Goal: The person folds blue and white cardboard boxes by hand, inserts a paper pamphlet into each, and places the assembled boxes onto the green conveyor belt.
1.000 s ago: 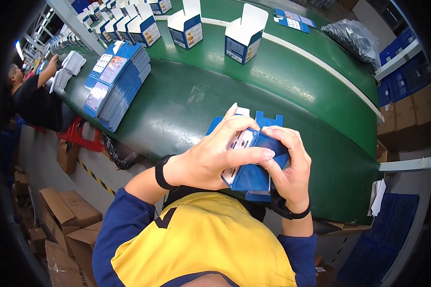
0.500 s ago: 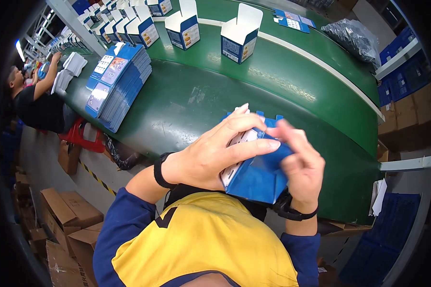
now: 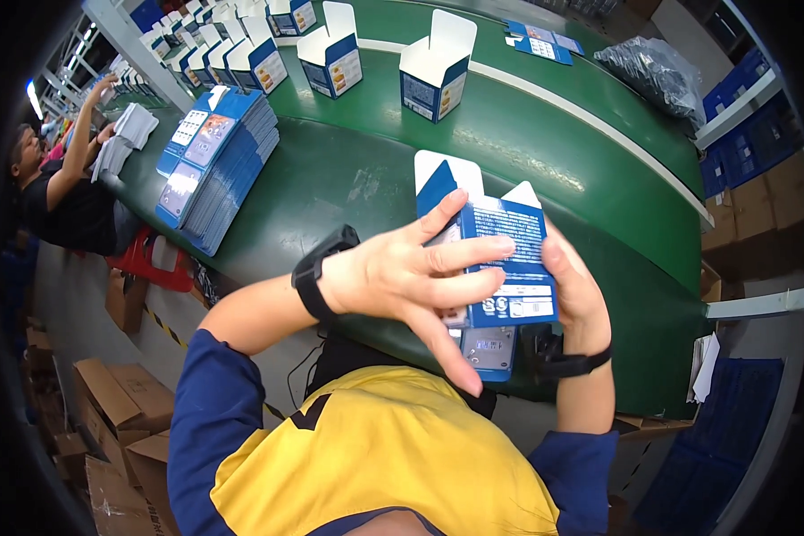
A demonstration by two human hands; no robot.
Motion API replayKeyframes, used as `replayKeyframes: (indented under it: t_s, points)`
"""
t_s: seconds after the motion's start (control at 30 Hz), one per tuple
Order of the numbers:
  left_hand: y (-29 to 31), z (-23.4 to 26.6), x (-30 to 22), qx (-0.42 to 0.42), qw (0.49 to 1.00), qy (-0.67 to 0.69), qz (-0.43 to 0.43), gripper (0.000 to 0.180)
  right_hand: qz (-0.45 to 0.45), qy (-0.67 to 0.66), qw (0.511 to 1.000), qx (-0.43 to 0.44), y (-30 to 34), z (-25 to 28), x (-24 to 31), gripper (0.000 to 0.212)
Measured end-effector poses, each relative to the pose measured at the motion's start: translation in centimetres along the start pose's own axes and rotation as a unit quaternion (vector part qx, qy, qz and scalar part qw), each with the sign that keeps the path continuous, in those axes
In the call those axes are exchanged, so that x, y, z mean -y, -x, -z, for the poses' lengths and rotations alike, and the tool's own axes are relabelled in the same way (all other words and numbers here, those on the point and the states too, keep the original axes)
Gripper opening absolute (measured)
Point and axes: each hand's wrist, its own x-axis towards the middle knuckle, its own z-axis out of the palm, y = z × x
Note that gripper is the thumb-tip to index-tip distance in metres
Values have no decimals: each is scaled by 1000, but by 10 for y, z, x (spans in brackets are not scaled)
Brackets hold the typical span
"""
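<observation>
I hold a blue and white cardboard carton upright over the near edge of the green conveyor belt. Its white top flaps stand open. My left hand lies across the carton's front with fingers spread. My right hand grips the carton's right side from behind. Both wrists wear black bands.
A stack of flat blue cartons lies at the belt's left. Several erected open boxes stand farther along the belt. A black bag sits at the far right. Another person works at the left. Brown cardboard boxes lie on the floor.
The carton has gone from a flatter, tilted shape to an upright box with its top flaps raised. My left hand has slid across its front.
</observation>
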Motion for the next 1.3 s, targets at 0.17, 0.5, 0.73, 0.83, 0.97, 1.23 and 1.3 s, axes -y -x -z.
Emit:
replayKeyframes:
  t_s: [0.17,0.5,0.73,0.83,0.97,1.23,1.3]
  points:
    - [60,-1,27,89,944,-105,299,96,-216,-129,960,125,-79,2,-20,70]
    - [65,-21,-11,79,639,248,724,101,18,408,908,-88,-200,25,-118,119]
    - [78,-3,-31,-134,253,563,775,94,-296,303,906,-9,-16,54,-56,57]
    - [64,-11,-31,-134,279,571,761,97,-279,338,899,-12,37,40,-66,56]
    - [43,-16,-34,-157,363,566,723,97,-186,253,945,-84,54,20,-77,55]
    - [24,-18,-55,-219,481,496,689,96,52,378,911,-158,65,-22,-45,61]
    - [20,-16,-57,-233,492,482,686,97,127,423,881,-168,75,-30,-43,63]
